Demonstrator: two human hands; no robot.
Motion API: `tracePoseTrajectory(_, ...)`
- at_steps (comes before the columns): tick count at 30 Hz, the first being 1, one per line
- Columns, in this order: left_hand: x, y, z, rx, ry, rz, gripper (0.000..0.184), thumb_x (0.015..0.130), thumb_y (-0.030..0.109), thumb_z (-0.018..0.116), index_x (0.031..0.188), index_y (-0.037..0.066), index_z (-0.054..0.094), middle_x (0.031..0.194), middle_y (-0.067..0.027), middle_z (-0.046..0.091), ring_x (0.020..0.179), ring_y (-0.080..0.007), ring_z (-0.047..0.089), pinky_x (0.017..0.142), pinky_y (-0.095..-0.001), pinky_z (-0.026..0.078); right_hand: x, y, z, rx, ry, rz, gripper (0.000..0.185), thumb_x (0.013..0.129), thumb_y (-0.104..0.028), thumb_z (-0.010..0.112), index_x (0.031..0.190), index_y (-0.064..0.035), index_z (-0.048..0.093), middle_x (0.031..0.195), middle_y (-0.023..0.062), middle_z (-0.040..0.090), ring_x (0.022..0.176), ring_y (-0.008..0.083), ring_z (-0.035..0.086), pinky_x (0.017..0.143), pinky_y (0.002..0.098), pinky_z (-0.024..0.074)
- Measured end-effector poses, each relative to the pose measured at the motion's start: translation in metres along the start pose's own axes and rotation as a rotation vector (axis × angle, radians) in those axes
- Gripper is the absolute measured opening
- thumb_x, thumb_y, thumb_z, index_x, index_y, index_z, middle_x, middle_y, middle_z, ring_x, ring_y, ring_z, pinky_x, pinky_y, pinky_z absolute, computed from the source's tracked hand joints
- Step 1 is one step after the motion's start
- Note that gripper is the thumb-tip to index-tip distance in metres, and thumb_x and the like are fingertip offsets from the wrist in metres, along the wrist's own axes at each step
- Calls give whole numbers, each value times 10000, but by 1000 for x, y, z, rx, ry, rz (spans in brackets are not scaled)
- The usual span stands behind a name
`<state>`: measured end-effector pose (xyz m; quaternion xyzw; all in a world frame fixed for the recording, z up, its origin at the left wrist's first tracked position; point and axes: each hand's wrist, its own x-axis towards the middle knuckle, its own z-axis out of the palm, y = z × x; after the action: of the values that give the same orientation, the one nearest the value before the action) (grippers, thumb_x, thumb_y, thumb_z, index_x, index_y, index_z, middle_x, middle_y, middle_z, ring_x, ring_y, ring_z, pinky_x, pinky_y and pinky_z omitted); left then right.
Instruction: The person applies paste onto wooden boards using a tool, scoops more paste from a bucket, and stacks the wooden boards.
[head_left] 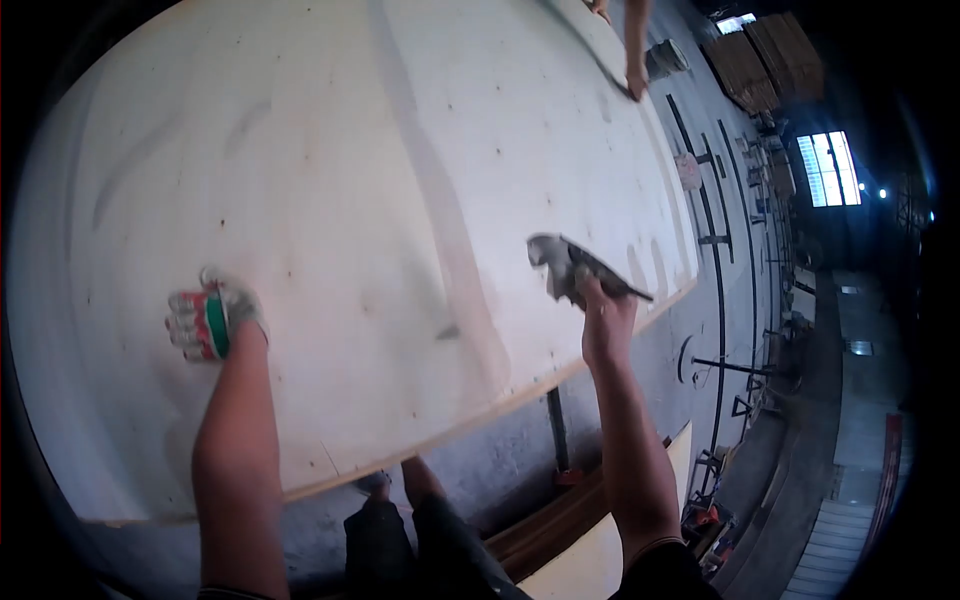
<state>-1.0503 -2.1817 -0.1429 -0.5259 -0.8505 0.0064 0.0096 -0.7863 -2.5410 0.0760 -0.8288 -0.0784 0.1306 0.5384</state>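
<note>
We are laying our left hand (215, 320) on the pale wooden board (330, 200), its glove showing grey-white, red and green; the fingers are extending away to the left and are holding nothing. We are keeping our right hand (603, 312) closed around a dark, flat-bladed tool (604, 270). The tool is sitting just beyond and around the right hand's fingers, well to the right of the left hand, its blade slanting down to the right. Motion is blurring its inner side, and we cannot tell whether it is touching the board. A greyish band (445, 210) is running between our hands, nearer the right one, and a small dark patch (448, 332) is showing to the right hand's left. Well beyond our right hand, another person's hand (637, 84) is touching the board's edge.
</note>
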Motion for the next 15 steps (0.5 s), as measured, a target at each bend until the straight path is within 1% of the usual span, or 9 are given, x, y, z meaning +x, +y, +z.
tracePoseTrajectory(2,-7,4,6,34,109,24,748,1003,608,307,1566,117,357,1591,-198,380,1459,-414,351,1124,-632,278,64,-15,43,233,-32,3,323,924,-56,633,1222,68,610,1079,125,672,976,201,675,842,324,585)
tracePoseTrajectory(4,-7,5,11,67,179,45,755,1002,613,307,1569,117,352,1590,-203,379,1456,-419,353,1124,-631,278,137,-9,92,669,-130,115,336,913,-27,621,1236,59,593,1098,130,665,1012,199,669,842,307,585)
tracePoseTrajectory(6,-7,1,13,107,224,43,762,1000,618,308,1572,117,347,1590,-209,378,1453,-425,355,1124,-630,279,205,19,138,829,-341,238,249,927,-45,598,1157,46,627,1076,109,671,956,190,676,811,308,592)
tracePoseTrajectory(8,-6,-7,15,135,263,37,768,998,624,308,1574,116,341,1589,-214,377,1450,-430,357,1124,-629,280,244,32,195,267,-125,263,190,942,-79,572,1051,40,673,1046,140,695,914,257,696,790,348,585)
tracePoseTrajectory(9,-6,-11,15,147,277,45,772,997,626,308,1576,116,339,1589,-216,376,1449,-433,358,1124,-628,280,253,25,215,271,-130,264,190,942,-79,572,1051,40,673,1046,140,695,914,257,696,790,348,585)
tracePoseTrajectory(11,-9,-13,14,167,257,30,779,996,632,308,1579,116,333,1588,-222,375,1446,-438,360,1124,-628,281,259,2,245,-743,46,-214,212,880,-85,598,1043,-39,725,1000,151,695,917,341,684,808,419,554)
tracePoseTrajectory(12,-10,-11,10,189,232,23,781,995,632,313,1580,115,331,1590,-223,372,1447,-439,357,1127,-627,277,260,6,247,-750,37,-216,212,880,-85,598,1043,-39,725,1000,151,695,917,341,684,808,419,554)
tracePoseTrajectory(14,-11,-6,1,241,162,10,787,994,633,330,1583,111,324,1596,-227,362,1452,-442,349,1139,-627,265,261,21,228,-885,-212,-561,262,891,-71,565,1088,-68,738,1089,192,692,994,387,665,860,418,551)
tracePoseTrajectory(15,-10,-2,-3,227,156,4,787,994,633,330,1583,111,324,1596,-227,362,1452,-442,349,1139,-627,265,250,24,212,-884,-294,-571,332,866,-45,569,1138,-121,743,1113,159,710,1006,370,672,865,425,548)
